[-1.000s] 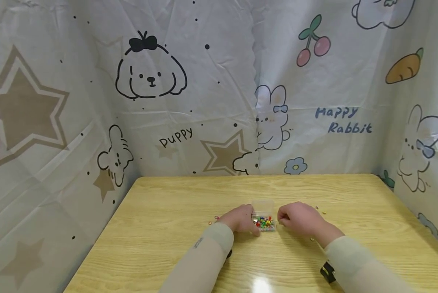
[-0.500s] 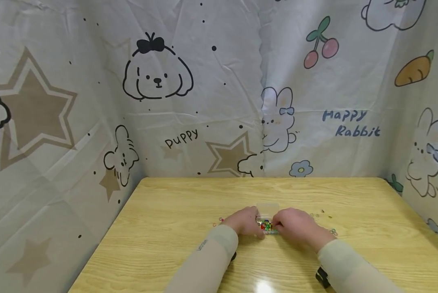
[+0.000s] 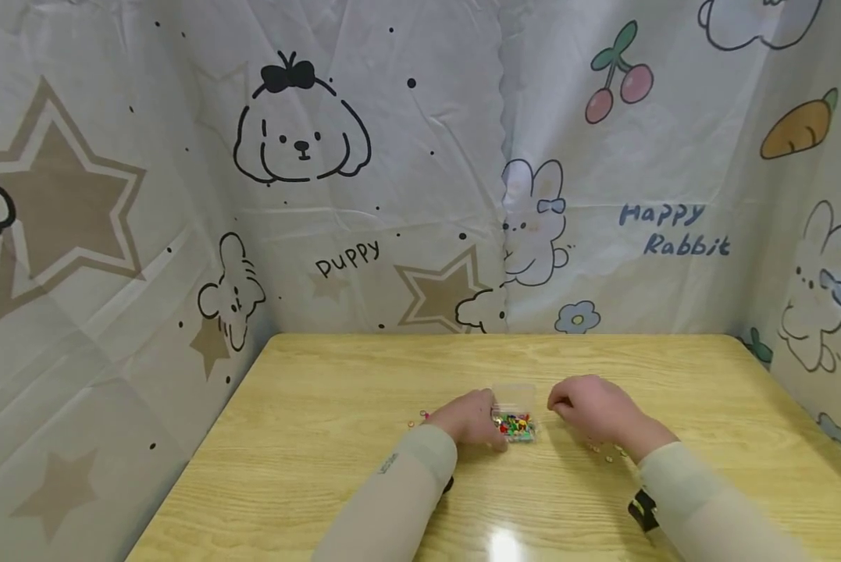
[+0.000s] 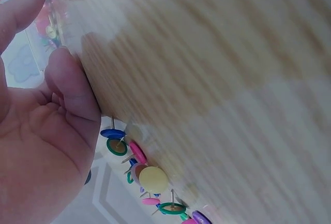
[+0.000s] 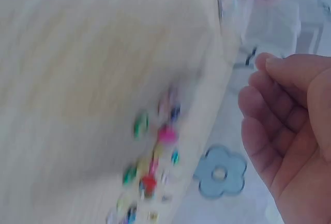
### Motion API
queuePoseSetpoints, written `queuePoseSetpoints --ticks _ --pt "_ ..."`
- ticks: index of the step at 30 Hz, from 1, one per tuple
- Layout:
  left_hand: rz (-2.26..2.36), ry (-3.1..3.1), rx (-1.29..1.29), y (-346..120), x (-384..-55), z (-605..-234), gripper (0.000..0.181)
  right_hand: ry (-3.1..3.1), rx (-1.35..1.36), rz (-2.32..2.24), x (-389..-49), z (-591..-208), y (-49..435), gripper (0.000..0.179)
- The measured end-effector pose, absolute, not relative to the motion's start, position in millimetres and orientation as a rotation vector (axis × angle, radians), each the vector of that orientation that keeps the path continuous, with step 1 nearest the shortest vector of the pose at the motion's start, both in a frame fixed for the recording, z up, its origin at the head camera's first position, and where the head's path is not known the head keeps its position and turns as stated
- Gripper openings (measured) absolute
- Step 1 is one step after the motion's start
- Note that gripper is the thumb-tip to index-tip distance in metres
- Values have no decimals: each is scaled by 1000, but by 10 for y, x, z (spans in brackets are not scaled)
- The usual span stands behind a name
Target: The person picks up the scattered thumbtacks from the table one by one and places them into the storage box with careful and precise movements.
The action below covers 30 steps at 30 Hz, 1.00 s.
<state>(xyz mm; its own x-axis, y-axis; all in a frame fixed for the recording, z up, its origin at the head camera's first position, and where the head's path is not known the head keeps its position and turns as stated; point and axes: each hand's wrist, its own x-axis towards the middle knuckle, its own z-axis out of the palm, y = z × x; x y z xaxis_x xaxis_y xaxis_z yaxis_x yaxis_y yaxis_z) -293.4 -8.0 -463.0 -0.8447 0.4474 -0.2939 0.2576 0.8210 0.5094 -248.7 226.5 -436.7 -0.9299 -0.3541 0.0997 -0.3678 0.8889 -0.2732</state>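
A small clear plastic box (image 3: 518, 439) of mixed-colour thumbtacks lies on the table, its transparent lid (image 3: 514, 396) raised at the back. My left hand (image 3: 471, 420) grips the box's left side, thumb in front and fingers behind. To the right of the box, apart from it, my right hand (image 3: 592, 407) hovers with thumb and index fingertips together and the other fingers curled. Nothing shows between those fingertips in the right wrist view. Loose thumbtacks (image 5: 167, 134) lie below the right hand, blurred. More thumbtacks (image 4: 153, 180) are scattered left of the left hand.
A pale wood-grain table (image 3: 336, 390) carries everything. Behind and at the sides hang white printed curtains (image 3: 364, 156). Dark wrist straps (image 3: 643, 509) sit beneath the sleeves.
My right hand was beside the box, went to its right edge half a second ago, and is now drawn away to the right. The left hand keeps its grip on the box.
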Motion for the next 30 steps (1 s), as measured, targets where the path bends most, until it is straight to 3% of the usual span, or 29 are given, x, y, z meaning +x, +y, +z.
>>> queuePoseSetpoints --ticks 12,30 --pt "622 2610 515 -68 -2939 -4619 70 -3099 319 401 -2467 -4348 2955 13" --pt "644 2606 517 -84 -2920 -4620 71 -3089 311 319 -2443 -4564 2975 14"
